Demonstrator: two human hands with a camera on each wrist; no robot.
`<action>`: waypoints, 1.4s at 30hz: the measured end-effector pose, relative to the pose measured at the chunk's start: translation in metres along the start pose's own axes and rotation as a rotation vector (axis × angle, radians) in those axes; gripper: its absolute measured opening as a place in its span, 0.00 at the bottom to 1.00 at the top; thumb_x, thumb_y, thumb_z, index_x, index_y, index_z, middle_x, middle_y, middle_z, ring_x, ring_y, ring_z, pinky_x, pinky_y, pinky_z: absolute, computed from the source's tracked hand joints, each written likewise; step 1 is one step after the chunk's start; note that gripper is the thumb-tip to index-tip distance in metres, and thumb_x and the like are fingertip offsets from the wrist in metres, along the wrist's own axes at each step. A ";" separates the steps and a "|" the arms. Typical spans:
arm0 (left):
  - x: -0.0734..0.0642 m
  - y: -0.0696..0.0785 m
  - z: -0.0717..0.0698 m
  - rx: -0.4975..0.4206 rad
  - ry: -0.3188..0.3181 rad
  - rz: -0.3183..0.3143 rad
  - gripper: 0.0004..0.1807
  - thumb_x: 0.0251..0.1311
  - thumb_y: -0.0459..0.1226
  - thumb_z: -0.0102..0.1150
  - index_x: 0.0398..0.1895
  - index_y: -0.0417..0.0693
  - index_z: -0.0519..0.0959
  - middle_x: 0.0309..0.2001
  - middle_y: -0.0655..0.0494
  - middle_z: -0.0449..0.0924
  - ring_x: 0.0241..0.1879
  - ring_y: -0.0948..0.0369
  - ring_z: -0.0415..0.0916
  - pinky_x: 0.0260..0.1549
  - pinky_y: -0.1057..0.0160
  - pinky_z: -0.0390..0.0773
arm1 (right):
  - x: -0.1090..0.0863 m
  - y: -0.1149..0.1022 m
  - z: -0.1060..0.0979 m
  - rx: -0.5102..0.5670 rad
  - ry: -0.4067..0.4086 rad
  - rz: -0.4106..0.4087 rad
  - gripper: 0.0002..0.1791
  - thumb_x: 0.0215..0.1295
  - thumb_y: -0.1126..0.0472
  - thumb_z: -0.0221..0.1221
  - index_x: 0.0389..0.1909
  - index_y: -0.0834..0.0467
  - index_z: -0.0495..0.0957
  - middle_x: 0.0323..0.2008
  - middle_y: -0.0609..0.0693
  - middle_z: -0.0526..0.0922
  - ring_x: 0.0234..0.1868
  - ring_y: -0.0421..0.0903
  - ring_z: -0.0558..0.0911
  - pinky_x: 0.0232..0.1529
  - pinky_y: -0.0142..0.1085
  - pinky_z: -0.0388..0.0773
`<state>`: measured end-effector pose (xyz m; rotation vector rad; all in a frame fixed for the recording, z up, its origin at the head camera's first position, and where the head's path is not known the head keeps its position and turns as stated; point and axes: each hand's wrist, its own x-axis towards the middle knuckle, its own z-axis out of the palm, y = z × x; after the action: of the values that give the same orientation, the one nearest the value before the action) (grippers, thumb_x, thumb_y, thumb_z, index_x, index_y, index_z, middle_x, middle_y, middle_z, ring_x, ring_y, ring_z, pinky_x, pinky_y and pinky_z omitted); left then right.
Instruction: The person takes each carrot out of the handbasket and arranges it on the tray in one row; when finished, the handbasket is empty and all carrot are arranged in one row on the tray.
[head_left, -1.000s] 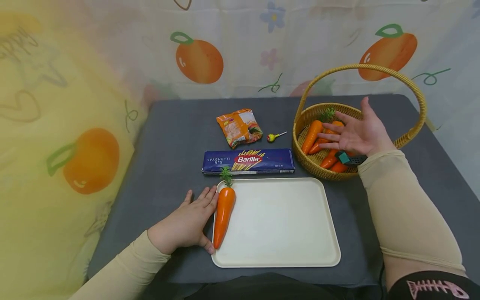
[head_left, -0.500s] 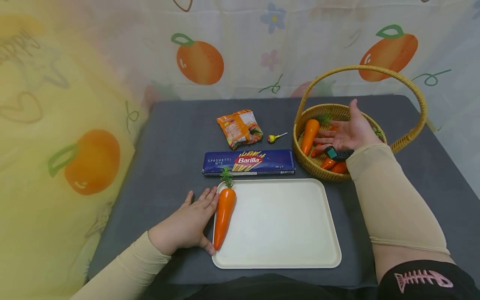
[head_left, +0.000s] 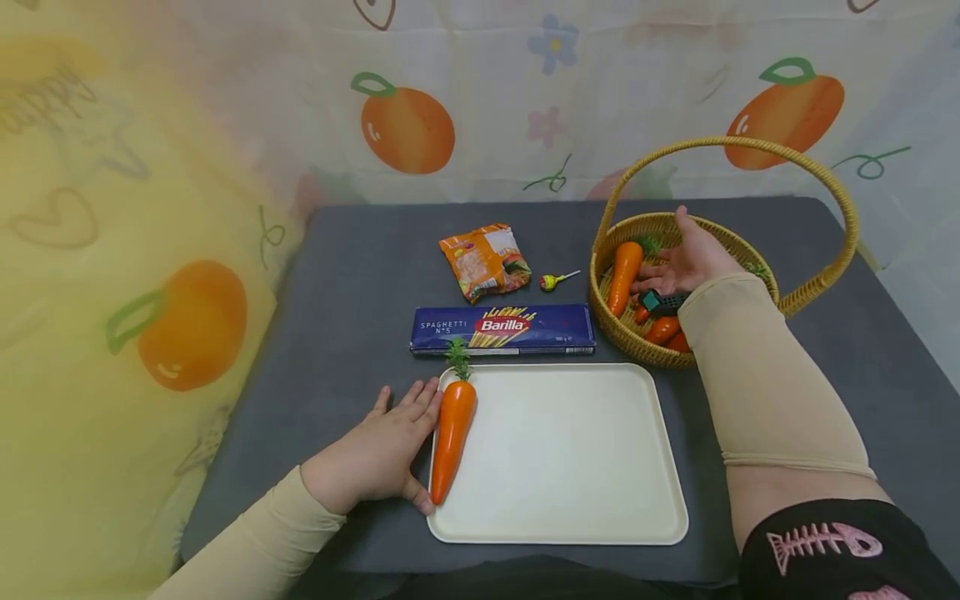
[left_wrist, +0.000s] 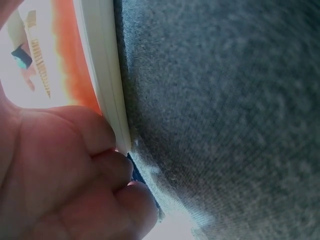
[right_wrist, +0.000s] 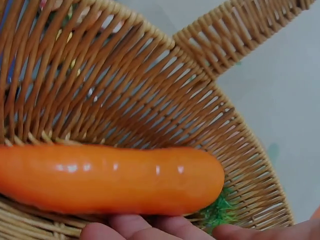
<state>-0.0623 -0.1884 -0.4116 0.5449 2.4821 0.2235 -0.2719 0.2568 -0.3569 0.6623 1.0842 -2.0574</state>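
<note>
My left hand (head_left: pixel 378 458) lies at the left edge of a cream tray (head_left: pixel 570 454), fingers and thumb spread along its rim. On the tray's left side, close to those fingertips, rests an orange carrot (head_left: pixel 453 433) with a green top. My right hand (head_left: pixel 693 254) reaches into a wicker basket (head_left: pixel 641 348), its fingers extended. Several carrots lie inside; the right fingers are next to the leftmost basket carrot (head_left: pixel 625 275). In the right wrist view, the fingers (right_wrist: pixel 172 227) sit along the lower side of that carrot (right_wrist: pixel 115 177); whether they bear on it I cannot tell.
A blue spaghetti box (head_left: pixel 502 329) lies just behind the tray. Farther back are an orange snack packet (head_left: pixel 483 262) and a small lollipop (head_left: pixel 551 282). The basket's tall handle (head_left: pixel 843 242) arches over the right arm. A patterned curtain (head_left: pixel 487 100) hangs behind the table.
My right hand has moved left and deeper into the basket, toward the leftmost carrot. The left hand and the carrot on the tray have stayed in place.
</note>
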 end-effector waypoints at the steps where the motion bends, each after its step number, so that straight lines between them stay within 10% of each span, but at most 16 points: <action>1: 0.000 0.000 0.001 -0.003 0.001 0.003 0.83 0.34 0.66 0.87 0.90 0.41 0.51 0.92 0.48 0.38 0.91 0.44 0.37 0.83 0.25 0.33 | 0.001 0.000 0.001 -0.032 0.002 0.001 0.60 0.72 0.16 0.34 0.85 0.39 0.09 0.90 0.44 0.19 0.91 0.54 0.32 0.22 0.29 0.73; 10: 0.001 0.000 0.001 -0.015 0.015 0.013 0.83 0.33 0.65 0.89 0.90 0.40 0.52 0.92 0.47 0.39 0.91 0.43 0.39 0.83 0.25 0.33 | 0.017 0.003 0.003 -0.275 0.002 -0.069 0.51 0.81 0.24 0.26 0.86 0.43 0.12 0.90 0.51 0.18 0.91 0.57 0.30 0.39 0.29 0.73; 14: 0.000 0.000 0.002 -0.008 0.011 0.011 0.84 0.33 0.65 0.89 0.90 0.39 0.51 0.92 0.45 0.39 0.91 0.43 0.39 0.83 0.25 0.34 | 0.023 0.005 0.008 -0.248 -0.022 -0.072 0.51 0.79 0.22 0.28 0.88 0.37 0.15 0.91 0.54 0.26 0.91 0.60 0.39 0.72 0.38 0.75; 19: 0.000 -0.001 0.004 -0.004 0.011 0.018 0.85 0.33 0.66 0.89 0.90 0.39 0.50 0.92 0.44 0.39 0.91 0.42 0.40 0.82 0.24 0.35 | 0.028 0.008 0.009 -0.177 -0.010 -0.053 0.56 0.75 0.22 0.46 0.91 0.44 0.36 0.69 0.59 0.70 0.61 0.59 0.84 0.62 0.47 0.86; 27: 0.003 -0.002 0.003 0.001 0.011 0.010 0.84 0.33 0.66 0.88 0.91 0.40 0.50 0.92 0.46 0.37 0.91 0.42 0.38 0.82 0.25 0.34 | 0.025 0.010 0.007 -0.017 -0.083 -0.129 0.26 0.77 0.41 0.63 0.64 0.47 0.65 0.43 0.52 0.79 0.43 0.51 0.85 0.50 0.49 0.91; 42: 0.003 -0.003 0.002 0.007 0.006 0.014 0.84 0.34 0.66 0.88 0.90 0.39 0.50 0.92 0.45 0.36 0.91 0.42 0.37 0.83 0.25 0.35 | -0.021 0.032 0.005 0.088 -0.491 -0.385 0.18 0.87 0.55 0.54 0.65 0.62 0.76 0.52 0.64 0.87 0.53 0.65 0.90 0.56 0.57 0.90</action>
<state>-0.0644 -0.1895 -0.4158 0.5651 2.4862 0.2223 -0.2346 0.2470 -0.3546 -0.0339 0.8788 -2.4279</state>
